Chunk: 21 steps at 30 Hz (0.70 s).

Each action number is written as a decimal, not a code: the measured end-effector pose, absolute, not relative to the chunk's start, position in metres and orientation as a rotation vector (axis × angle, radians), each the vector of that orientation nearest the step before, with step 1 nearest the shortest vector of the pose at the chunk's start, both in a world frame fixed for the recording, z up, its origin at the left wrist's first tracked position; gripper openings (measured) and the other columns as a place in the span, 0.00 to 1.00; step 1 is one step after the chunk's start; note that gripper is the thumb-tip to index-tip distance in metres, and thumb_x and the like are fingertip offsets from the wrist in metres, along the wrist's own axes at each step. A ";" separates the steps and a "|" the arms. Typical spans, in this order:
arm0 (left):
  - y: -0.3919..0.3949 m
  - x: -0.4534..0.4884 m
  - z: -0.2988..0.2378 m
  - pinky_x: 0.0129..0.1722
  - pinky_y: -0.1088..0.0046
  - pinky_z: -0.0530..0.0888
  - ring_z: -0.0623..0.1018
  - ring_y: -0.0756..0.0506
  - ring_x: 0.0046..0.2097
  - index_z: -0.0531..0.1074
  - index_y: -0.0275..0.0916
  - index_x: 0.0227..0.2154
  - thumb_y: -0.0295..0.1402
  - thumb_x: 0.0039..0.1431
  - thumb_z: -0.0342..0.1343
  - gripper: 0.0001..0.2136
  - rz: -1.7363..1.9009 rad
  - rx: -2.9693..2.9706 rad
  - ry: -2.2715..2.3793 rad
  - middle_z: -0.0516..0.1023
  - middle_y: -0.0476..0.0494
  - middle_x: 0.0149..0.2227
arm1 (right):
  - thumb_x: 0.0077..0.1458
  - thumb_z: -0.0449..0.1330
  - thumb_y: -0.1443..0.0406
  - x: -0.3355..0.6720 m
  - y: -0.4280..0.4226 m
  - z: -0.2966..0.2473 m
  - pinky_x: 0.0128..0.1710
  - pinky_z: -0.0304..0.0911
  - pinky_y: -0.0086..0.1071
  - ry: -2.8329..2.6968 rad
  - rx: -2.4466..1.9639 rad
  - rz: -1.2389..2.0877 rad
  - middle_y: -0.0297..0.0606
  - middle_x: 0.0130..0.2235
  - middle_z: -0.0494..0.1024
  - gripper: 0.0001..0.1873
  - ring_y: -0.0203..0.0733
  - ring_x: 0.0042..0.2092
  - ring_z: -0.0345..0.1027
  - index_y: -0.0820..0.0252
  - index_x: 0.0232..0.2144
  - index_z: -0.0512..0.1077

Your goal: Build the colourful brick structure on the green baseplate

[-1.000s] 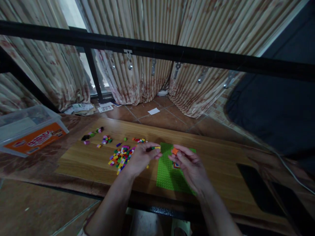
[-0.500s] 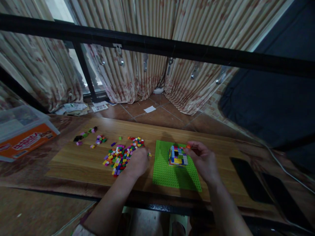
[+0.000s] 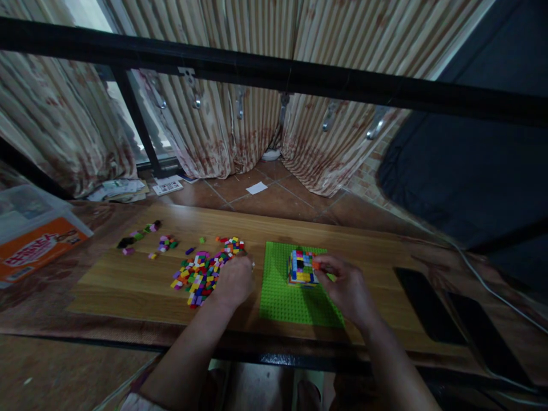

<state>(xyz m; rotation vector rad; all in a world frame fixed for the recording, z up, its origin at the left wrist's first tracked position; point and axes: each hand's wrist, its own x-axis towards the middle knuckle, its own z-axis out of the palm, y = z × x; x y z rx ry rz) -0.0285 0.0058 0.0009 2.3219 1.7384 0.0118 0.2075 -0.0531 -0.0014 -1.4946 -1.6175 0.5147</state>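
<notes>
Orange brick [image 3: 315, 265] pinched in the right hand [image 3: 349, 288], right up against a multicoloured plastic brick cube [image 3: 302, 268] on the green studded baseplate [image 3: 278, 302]! Left hand [image 3: 234, 279], curled, sits just beside the loose heap of coloured bricks [image 3: 197, 279] on the wooden counter [image 3: 128, 291]; can't tell if it's holding anything.

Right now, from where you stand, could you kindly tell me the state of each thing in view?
Left hand, curled at the pile's edge; any grip unclear.
Right hand, pinching a brick.
Orange brick, held beside the stack.
Brick stack, multicoloured, standing on the baseplate.
Green baseplate, flat, mostly bare.
Loose bricks, spread in a heap and small clusters.
Clear plastic box, partly out of view.
Striped curtains, drawn.
</notes>
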 end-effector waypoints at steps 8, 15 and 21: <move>0.010 -0.030 0.001 0.41 0.71 0.73 0.80 0.42 0.41 0.75 0.35 0.36 0.25 0.57 0.50 0.09 0.060 2.332 1.721 0.80 0.37 0.36 | 0.56 0.58 0.63 0.204 -0.052 0.000 0.44 0.68 0.39 -1.689 -1.469 0.358 0.39 0.41 0.77 0.08 0.43 0.42 0.72 0.53 0.37 0.76; 0.014 -0.032 -0.001 0.40 0.70 0.72 0.79 0.42 0.41 0.76 0.35 0.35 0.25 0.60 0.47 0.11 0.013 2.294 1.736 0.80 0.36 0.37 | 0.56 0.60 0.64 0.203 -0.049 -0.006 0.44 0.65 0.42 -1.747 -1.516 0.184 0.35 0.40 0.81 0.08 0.45 0.43 0.70 0.50 0.38 0.77; 0.015 -0.032 -0.002 0.41 0.71 0.72 0.79 0.43 0.42 0.76 0.35 0.35 0.27 0.60 0.48 0.11 0.032 2.284 1.752 0.80 0.37 0.37 | 0.57 0.60 0.62 0.200 -0.049 -0.009 0.45 0.64 0.42 -1.740 -1.497 0.132 0.36 0.42 0.80 0.08 0.45 0.43 0.69 0.49 0.38 0.78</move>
